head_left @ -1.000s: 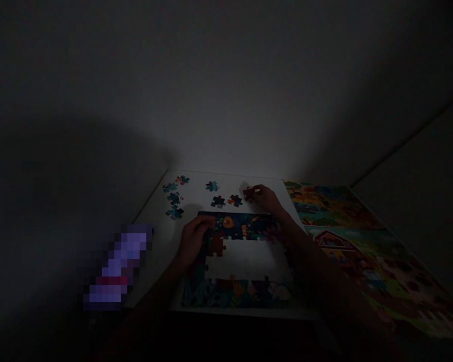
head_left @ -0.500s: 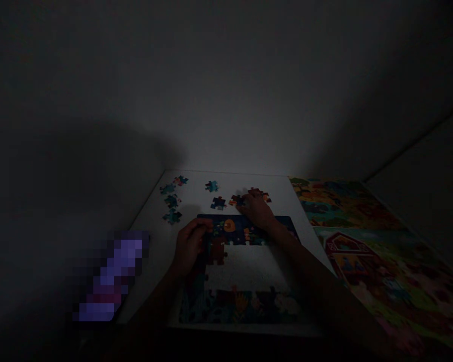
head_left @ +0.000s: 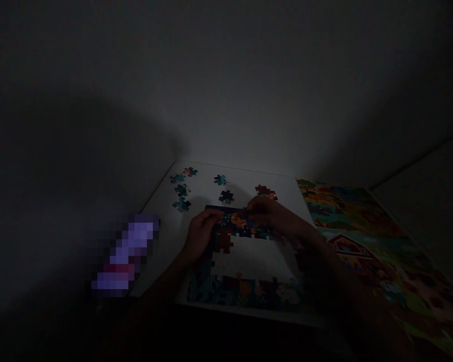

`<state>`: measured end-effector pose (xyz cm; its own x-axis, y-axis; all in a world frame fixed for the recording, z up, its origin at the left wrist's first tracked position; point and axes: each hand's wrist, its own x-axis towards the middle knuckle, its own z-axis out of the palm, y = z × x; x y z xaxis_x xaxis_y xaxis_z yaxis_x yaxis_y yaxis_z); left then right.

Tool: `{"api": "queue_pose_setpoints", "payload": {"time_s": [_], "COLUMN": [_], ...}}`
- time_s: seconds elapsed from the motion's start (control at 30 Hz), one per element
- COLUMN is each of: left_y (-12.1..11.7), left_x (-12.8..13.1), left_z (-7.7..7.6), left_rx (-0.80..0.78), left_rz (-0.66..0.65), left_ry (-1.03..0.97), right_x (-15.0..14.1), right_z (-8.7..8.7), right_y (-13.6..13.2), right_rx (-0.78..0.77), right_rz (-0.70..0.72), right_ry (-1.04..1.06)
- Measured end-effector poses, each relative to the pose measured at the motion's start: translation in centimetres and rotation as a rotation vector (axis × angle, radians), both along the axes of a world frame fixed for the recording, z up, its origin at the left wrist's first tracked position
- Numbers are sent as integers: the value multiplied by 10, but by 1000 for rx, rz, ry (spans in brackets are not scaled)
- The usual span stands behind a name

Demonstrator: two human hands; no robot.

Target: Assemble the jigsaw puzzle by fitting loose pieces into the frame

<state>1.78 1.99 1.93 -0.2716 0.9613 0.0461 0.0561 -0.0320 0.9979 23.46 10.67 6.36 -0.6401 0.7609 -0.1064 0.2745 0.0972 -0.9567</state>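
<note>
A partly assembled jigsaw puzzle (head_left: 245, 290) lies on the white board, its dark picture border surrounding a bare middle. My left hand (head_left: 201, 235) rests at its upper left corner, fingers bent and drawn together; the dimness hides what they hold, if anything. Over the upper edge, my right hand (head_left: 266, 212) is closed in a pinch on a puzzle piece (head_left: 240, 219), mostly dark with orange. It is low over the top row. Just beyond the hands lie a loose dark blue piece (head_left: 226, 196) and some reddish-brown pieces (head_left: 265, 190).
Several teal pieces (head_left: 181, 204) lie at the board's left, and another teal piece (head_left: 220, 179) near its back. Colourful picture sheets (head_left: 377, 271) cover the right side. A blurred purple object (head_left: 126, 254) stands out at the left. A pale wall (head_left: 241, 110) rises behind.
My right hand has come back from the loose pieces to the puzzle's top edge, bringing a piece along. The left hand stays by the upper left corner. The view has shifted slightly.
</note>
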Motion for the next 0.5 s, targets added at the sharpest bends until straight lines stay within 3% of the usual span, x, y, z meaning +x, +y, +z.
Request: {"api": "queue_pose_setpoints", "payload": {"time_s": [0.07,0.17,0.3,0.5], "left_y": [1,2,4,5], "left_x": [0,1,1,2], "left_z": [0,-1,-4,-6], "left_rx": [6,16,19,27], "left_rz": [-3,-12,-21,-25], "left_ry": [5,20,48,91], "right_x": [-2,-7,-13,-13], "right_z": [-4,-24,-43,-43], "right_y": [-25,-52,-65,-66], "right_rx": [-93,-136,-19,190], "right_rz": [69,20,-101,-139], "right_ry": [-19,-34,-134,-234]}}
